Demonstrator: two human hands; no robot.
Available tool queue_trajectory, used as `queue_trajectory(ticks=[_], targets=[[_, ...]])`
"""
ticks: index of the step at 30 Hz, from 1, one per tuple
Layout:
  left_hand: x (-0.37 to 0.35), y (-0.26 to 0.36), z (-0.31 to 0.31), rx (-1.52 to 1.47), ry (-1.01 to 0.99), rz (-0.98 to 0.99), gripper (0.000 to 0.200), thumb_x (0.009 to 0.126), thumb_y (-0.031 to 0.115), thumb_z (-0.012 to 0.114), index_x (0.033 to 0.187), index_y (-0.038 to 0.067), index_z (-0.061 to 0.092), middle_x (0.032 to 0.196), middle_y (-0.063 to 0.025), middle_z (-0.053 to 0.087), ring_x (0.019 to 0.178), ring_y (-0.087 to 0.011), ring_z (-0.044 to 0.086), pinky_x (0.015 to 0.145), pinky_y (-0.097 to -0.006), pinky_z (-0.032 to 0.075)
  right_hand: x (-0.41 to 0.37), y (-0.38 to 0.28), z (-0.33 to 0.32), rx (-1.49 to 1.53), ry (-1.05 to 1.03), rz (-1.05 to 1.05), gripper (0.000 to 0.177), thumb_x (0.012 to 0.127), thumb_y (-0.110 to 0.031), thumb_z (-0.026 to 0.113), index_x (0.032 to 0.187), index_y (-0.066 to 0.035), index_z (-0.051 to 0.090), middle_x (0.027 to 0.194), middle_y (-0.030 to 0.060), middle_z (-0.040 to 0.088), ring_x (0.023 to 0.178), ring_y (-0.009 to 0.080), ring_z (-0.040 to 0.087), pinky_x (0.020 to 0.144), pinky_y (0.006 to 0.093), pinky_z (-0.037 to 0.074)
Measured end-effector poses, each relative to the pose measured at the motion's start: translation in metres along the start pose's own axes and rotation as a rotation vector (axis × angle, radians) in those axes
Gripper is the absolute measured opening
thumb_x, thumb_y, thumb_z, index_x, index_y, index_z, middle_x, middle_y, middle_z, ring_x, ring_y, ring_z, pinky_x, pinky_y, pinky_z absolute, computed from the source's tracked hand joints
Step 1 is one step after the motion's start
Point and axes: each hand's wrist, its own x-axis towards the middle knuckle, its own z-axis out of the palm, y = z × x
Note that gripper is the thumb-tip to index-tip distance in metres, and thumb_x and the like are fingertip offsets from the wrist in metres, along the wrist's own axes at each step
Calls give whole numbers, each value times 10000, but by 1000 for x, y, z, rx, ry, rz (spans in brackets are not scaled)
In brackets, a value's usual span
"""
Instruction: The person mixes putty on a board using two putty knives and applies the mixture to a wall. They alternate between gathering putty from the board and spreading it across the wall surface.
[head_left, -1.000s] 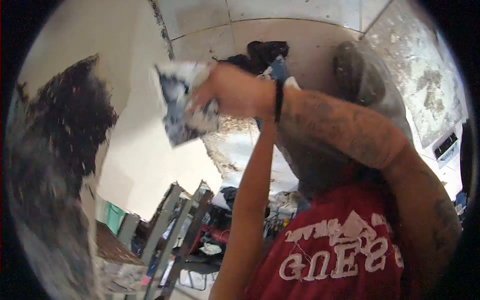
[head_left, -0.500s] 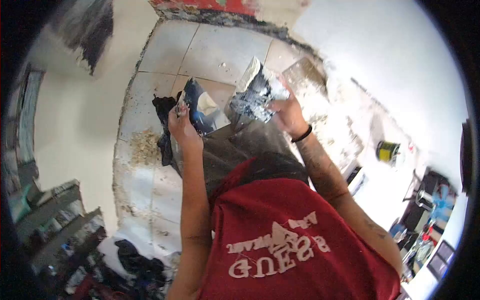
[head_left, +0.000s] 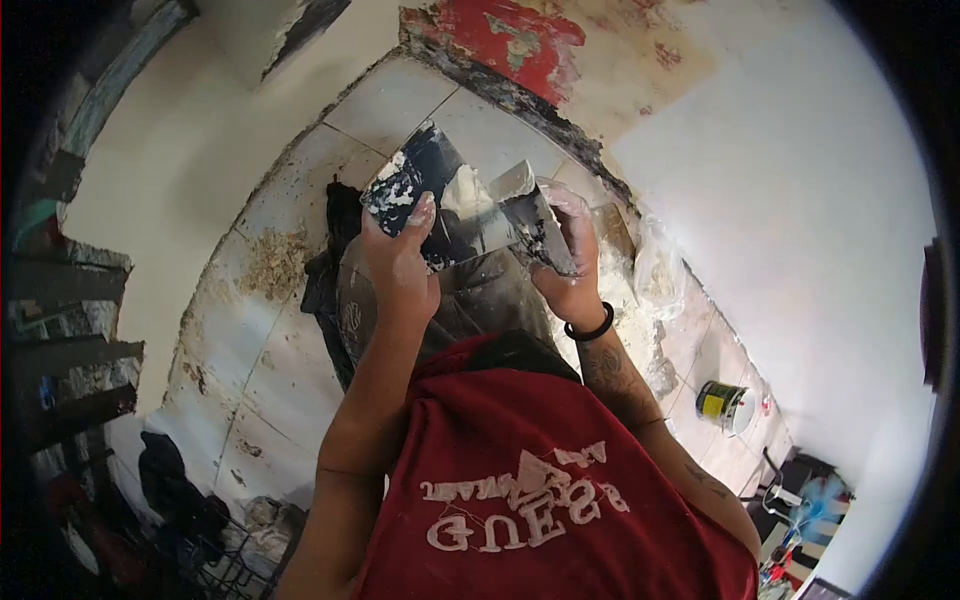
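My left hand point(head_left: 400, 250) grips a wide, flat dark putty blade point(head_left: 440, 225), its thumb across the front. White putty is smeared on the blade's left corner, and a lump of putty point(head_left: 465, 192) clings near its right side. A smaller putty blade point(head_left: 530, 222), pale along the top edge and streaked dark and white, is in my right hand point(head_left: 572, 245). Its edge meets or overlaps the right end of the wide blade, beside the lump. White residue coats the fingers of both hands. The fingers behind the blades are mostly hidden.
Pale floor tiles point(head_left: 390, 100) carry crumbly debris point(head_left: 275, 262) at left. A clear plastic bag point(head_left: 660, 275) lies by the right wall, with a bucket point(head_left: 725, 405) farther down. Peeling red paint point(head_left: 520, 45) marks the far wall. Dark shelving point(head_left: 70, 340) stands at left.
The two blades were apart and have come together. My right hand moved lower and closer to my left, and the wide blade turned its face more toward me. The head view shifted too.
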Motion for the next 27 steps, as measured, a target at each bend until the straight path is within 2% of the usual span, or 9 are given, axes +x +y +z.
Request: queue_trajectory(ticks=[3,6,9,11,14,15,17,21,27], targets=[[-2,7,-1,-62,-32,-22,352,774,-66,556,1110,3,474,980,-82,578,862,-153,596,785,-272,505,6,2,4,-101,-75,-93,697,524,219,408,1157,-61,495,1232,127,429,1193,272,416,967,325,355],[2,7,-5,-55,-3,-10,351,790,-51,527,1135,-26,468,979,-111,582,863,-201,611,759,-325,530,6,6,4,-219,-212,-61,706,515,217,437,1150,-82,511,1220,144,426,1162,304,431,954,327,366],[3,25,-5,-62,6,-82,329,781,-36,568,1098,7,490,959,-78,583,843,-156,602,747,-284,515,3,19,-2,-494,-327,12,696,529,202,451,1160,-85,505,1199,146,433,1179,327,419,962,345,380],[7,35,-6,-84,-45,-47,327,782,-25,571,1099,4,496,962,-77,584,844,-158,602,751,-285,514,-6,52,-13,-605,-482,33,709,528,206,413,1178,-66,486,1201,140,434,1194,337,406,995,358,360],[14,39,-12,-80,-109,60,312,791,6,577,1093,-10,501,970,-77,580,827,-147,585,758,-273,491,-3,58,-30,-654,-407,52,729,522,215,370,1184,-68,483,1203,159,440,1196,348,400,998,364,359],[18,38,-14,-48,-97,108,304,796,14,578,1089,-12,502,971,-78,578,820,-145,578,757,-270,485,-2,55,-35,-452,-296,186,739,519,218,326,1181,-70,486,1200,178,456,1182,357,412,997,382,358],[24,31,-26,152,-76,254,280,820,73,587,1068,-23,498,961,-74,564,803,-131,542,742,-264,462,8,23,-32,-595,-330,143,714,554,212,353,1189,-85,488,1204,173,464,1169,359,423,985,388,368],[35,21,-38,258,-92,347,252,842,84,575,1047,-34,488,924,-53,544,813,-101,503,757,-249,438,42,-26,6,-710,-516,3,656,632,167,448,1220,-120,486,1223,153,461,1142,358,445,953,390,391],[33,15,-50,341,-33,395,288,852,50,552,1106,-51,462,960,-68,545,829,-119,509,788,-259,428,44,-1,36,-862,-698,-6,725,572,176,475,1218,-154,494,1249,111,450,1152,340,445,913,388,437]])
